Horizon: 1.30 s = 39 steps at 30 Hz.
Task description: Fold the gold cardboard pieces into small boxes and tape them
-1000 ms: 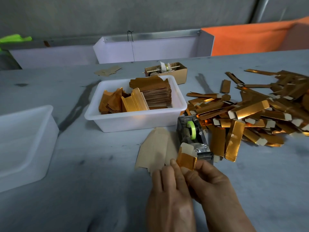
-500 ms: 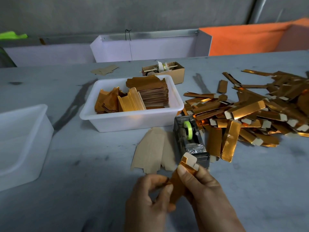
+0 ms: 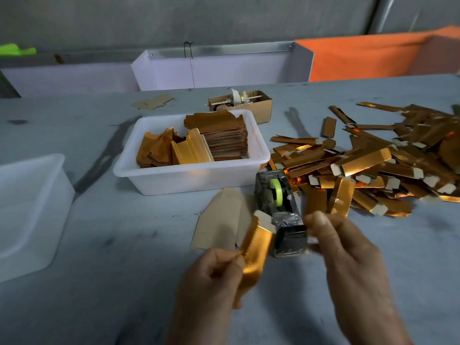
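Note:
My left hand (image 3: pixel 211 277) grips a folded gold cardboard box (image 3: pixel 256 245) by its lower end, with the white flap end pointing up and away. My right hand (image 3: pixel 348 265) is off the box, and its blurred thumb and forefinger are at the front cutter end of the tape dispenser (image 3: pixel 281 210), which carries a green-cored roll. No tape strip can be made out between those fingers. A flat brown cardboard blank (image 3: pixel 219 220) lies on the table just left of the dispenser.
A white tub (image 3: pixel 191 180) holds stacked flat gold blanks. A heap of folded gold boxes (image 3: pixel 368 170) covers the table's right side. Another white tub (image 3: pixel 29 207) stands at the left, and a small brown carton (image 3: pixel 261 108) sits behind.
My right hand let go of the gold box and moved right to the dispenser's front end. My left hand now holds the box alone and has tilted it more upright.

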Motion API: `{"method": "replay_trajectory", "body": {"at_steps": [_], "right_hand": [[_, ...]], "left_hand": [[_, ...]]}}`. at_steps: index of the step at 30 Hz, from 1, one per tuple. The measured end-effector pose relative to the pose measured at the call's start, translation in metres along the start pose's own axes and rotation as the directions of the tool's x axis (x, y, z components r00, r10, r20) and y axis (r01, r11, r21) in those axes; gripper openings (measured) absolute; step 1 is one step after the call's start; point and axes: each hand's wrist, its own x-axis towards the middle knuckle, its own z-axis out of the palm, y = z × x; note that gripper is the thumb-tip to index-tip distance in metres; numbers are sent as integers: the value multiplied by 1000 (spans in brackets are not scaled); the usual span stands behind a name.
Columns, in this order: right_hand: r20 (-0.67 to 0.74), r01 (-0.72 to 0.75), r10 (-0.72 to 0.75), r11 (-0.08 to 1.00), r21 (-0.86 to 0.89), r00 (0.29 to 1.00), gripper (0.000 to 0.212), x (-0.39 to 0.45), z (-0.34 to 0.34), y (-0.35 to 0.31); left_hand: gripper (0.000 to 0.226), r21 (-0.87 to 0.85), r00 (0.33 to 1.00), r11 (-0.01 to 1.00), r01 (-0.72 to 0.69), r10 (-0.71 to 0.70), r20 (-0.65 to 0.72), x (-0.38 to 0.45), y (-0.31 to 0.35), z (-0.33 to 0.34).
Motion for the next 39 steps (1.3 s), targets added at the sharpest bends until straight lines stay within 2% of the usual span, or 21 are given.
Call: {"method": "replay_trajectory", "body": {"at_steps": [1, 3, 5, 8, 10, 12, 13, 15, 17, 19, 21, 22, 25, 27, 32, 34, 39], "right_hand": [[-54, 12, -14, 999, -36, 998, 28, 7, -6, -2], [-45, -56, 52, 994, -94, 998, 13, 23, -11, 1], [45, -132, 137, 987, -86, 990, 12, 31, -9, 8], [128, -229, 237, 970, -77, 963, 13, 38, -2, 15], [116, -242, 248, 968, -62, 962, 13, 41, 3, 18], [109, -265, 270, 962, -65, 957, 16, 44, 5, 17], [117, -279, 284, 959, -57, 952, 16, 45, 6, 15], [146, -308, 313, 950, -51, 939, 16, 47, 5, 13], [177, -325, 333, 943, -78, 926, 17, 48, 3, 10], [199, -334, 345, 939, -88, 917, 17, 50, 2, 7], [208, -339, 349, 937, -84, 914, 14, 51, 2, 6], [205, -336, 347, 938, -88, 915, 14, 51, 2, 6], [195, -310, 320, 947, -81, 927, 13, 49, 3, 5], [187, -274, 281, 960, -62, 941, 13, 46, 4, 4], [119, -142, 137, 989, 38, 983, 18, 36, 1, 4], [80, -97, 99, 995, -35, 992, 21, 31, -2, 8], [24, -31, 39, 961, -273, 999, 20, 21, 1, 15]], "left_hand": [[15, 22, 998, 999, -30, 31, -45, 7, -3, -3], [12, 7, 998, 1000, -22, 23, -57, 13, -2, -6], [10, -35, 1000, 999, 16, -16, -1, 16, 0, -5], [14, 71, 997, 997, -29, 23, 80, 17, 3, 4], [14, 225, 985, 962, -154, 132, 111, 17, 2, 10], [18, 413, 943, 849, -330, 276, 186, 16, 4, 13], [24, 453, 909, 789, -415, 341, 239, 17, 4, 15], [34, 446, 855, 731, -516, 405, 324, 23, 4, 14], [36, 388, 830, 742, -546, 419, 368, 29, 2, 8], [27, 298, 790, 763, -574, 420, 448, 33, 0, 3], [15, 236, 717, 734, -637, 452, 530, 32, -2, 3], [12, 247, 679, 684, -687, 482, 553, 31, -4, 6], [11, 372, 572, 442, -816, 531, 625, 31, -5, 14], [11, 406, 535, 348, -845, 538, 651, 31, -5, 17], [13, 425, 546, 343, -838, 508, 666, 29, -8, 14], [14, 430, 546, 337, -837, 490, 680, 28, -7, 13], [16, 473, 510, 208, -856, 488, 708, 28, -5, 16]]}}
